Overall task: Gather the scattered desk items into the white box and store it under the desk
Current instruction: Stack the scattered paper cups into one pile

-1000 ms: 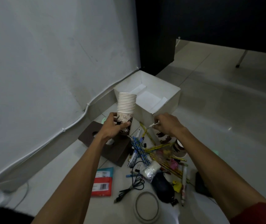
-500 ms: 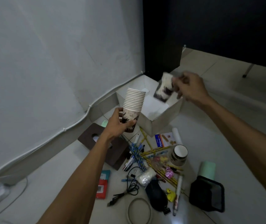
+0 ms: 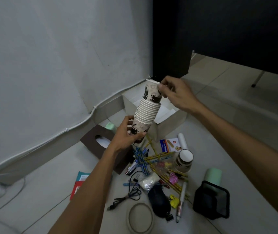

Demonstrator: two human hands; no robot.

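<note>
Tiled floor (image 3: pixel 236 115) bears white box (image 3: pixel 170 125); tissue box (image 3: pixel 94 142); pencils (image 3: pixel 158 157); black basket (image 3: pixel 210 201).

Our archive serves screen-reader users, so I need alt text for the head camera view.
A left hand holds a stack of paper cups by its base while the right hand pinches a single cup atop it, in front of an open white box. Pencils, a brown tissue box, a loose paper cup and a black mesh holder litter the floor.

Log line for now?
left hand grips stack of printed paper cups | right hand pinches single printed cup atop stack | white cardboard box behind
</note>
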